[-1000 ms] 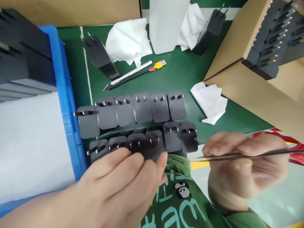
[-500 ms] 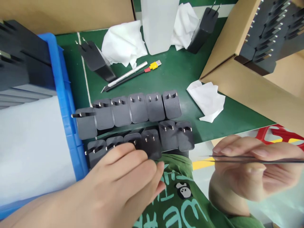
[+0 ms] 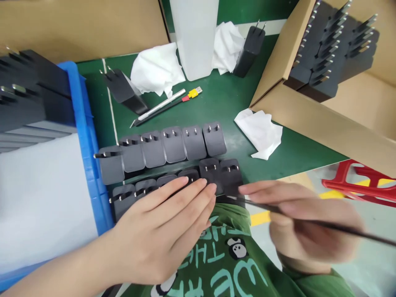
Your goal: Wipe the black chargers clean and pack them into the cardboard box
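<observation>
Two rows of black plug adapters stand prongs-up on the green mat (image 3: 222,103): a far row (image 3: 173,144) and a near row (image 3: 216,175) at the table edge. My left hand (image 3: 161,231) lies flat over the near row, fingers spread across the tops of its middle adapters. My right hand (image 3: 303,225) pinches thin black tweezers (image 3: 309,220), whose tips touch the rightmost near-row adapter (image 3: 230,177).
A blue bin (image 3: 89,144) with white foam sits at the left. A cardboard box (image 3: 324,103) holding several adapters is at the right. White wipes (image 3: 260,132), a craft knife (image 3: 159,108), a USB plug (image 3: 193,93), a white container (image 3: 193,37) and two loose adapters lie beyond.
My right hand swung the tweezers left and up to the rightmost near-row adapter. My left hand slid forward, flattening over the near row. The view shifted slightly.
</observation>
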`<move>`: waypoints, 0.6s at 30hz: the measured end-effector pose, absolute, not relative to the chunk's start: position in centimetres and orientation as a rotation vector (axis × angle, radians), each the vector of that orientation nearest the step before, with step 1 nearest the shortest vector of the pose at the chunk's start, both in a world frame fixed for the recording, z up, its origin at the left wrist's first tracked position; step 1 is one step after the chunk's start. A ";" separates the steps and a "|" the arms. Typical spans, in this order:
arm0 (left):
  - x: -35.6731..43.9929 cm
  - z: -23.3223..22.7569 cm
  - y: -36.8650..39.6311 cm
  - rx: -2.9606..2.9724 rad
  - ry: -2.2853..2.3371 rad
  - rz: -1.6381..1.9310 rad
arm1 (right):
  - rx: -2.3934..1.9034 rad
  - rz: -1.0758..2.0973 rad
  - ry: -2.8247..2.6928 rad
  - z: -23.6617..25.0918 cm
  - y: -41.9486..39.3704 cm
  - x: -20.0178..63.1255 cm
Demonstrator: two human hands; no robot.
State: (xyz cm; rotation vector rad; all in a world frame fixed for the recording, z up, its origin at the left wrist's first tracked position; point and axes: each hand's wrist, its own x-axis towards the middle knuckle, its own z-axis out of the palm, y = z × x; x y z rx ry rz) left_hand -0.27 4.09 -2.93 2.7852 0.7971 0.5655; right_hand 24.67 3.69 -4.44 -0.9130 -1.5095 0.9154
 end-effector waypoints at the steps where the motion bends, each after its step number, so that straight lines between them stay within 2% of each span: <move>1: -0.2 -3.1 4.1 2.791 0.795 0.553 | -0.859 0.948 -1.560 -4.6 3.4 24.5; 18: -0.6 -3.7 3.5 2.746 0.824 0.516 | -0.881 0.963 -1.712 -4.9 3.7 24.4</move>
